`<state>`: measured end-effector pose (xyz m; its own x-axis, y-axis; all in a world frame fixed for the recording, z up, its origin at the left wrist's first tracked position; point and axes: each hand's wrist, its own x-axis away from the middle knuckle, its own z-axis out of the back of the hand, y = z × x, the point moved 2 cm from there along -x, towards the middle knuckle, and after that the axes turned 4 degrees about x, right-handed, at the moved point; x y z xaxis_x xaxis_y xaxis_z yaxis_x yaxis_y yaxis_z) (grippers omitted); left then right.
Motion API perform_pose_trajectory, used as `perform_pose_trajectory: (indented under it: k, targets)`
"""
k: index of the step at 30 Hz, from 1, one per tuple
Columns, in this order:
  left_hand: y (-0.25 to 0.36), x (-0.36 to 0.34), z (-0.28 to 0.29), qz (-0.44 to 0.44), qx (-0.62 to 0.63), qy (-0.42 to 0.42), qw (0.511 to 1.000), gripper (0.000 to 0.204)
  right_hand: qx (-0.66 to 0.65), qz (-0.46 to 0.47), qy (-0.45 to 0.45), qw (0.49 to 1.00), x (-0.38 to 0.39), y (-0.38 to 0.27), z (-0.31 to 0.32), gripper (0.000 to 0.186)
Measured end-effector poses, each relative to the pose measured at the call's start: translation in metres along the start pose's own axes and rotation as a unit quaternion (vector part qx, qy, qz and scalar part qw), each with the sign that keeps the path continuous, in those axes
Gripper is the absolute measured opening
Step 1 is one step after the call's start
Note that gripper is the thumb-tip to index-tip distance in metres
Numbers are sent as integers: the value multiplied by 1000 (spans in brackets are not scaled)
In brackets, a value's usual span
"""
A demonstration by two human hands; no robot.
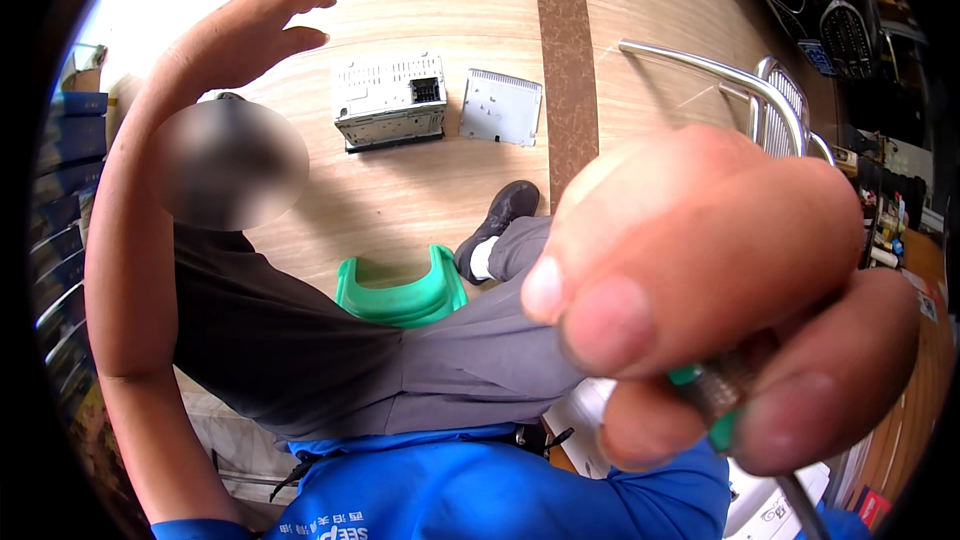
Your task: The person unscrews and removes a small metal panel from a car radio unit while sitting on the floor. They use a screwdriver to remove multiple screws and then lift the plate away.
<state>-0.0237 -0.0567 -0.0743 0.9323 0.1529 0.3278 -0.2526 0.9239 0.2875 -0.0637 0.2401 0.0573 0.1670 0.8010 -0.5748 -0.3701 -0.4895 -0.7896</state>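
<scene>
My right hand (715, 280) is raised very close to the view and looms large. Its fingers are closed round the clear-and-green handle of a screwdriver (722, 390), whose dark shaft runs down toward the lower edge. Most of the handle is covered by the fingers. At the upper left, my left hand (245, 30) hangs in the air with thumb and fingers apart, holding nothing. To the right of it on the floor sits a silver metal car stereo unit (385, 95) with a black connector socket. Beside the unit lies a flat metal cover plate (500, 107).
A green plastic stool (400, 302) is partly under my legs. At the right stands a chrome-framed chair (720, 65). Stacked blue boxes (75, 145) line the left side. A brown strip (567, 70) crosses the light floor; a round blurred patch hides part near my left arm.
</scene>
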Motion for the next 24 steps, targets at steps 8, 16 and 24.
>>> perform_pose_trajectory:
  k: [8, 16, 24]
  targets:
    - [3, -2, 4, -7, 3, 3, 1000, 42, 192, -8, 31, 981, -11, 12, 6, 33]
    - [19, -2, 8, -123, 250, 106, 955, 34, 454, -120, -49, 881, 10, 102, 14, 19]
    - [48, 12, 7, -129, 344, -46, 929, 28, 517, -132, -83, 842, 7, 119, 11, 16]
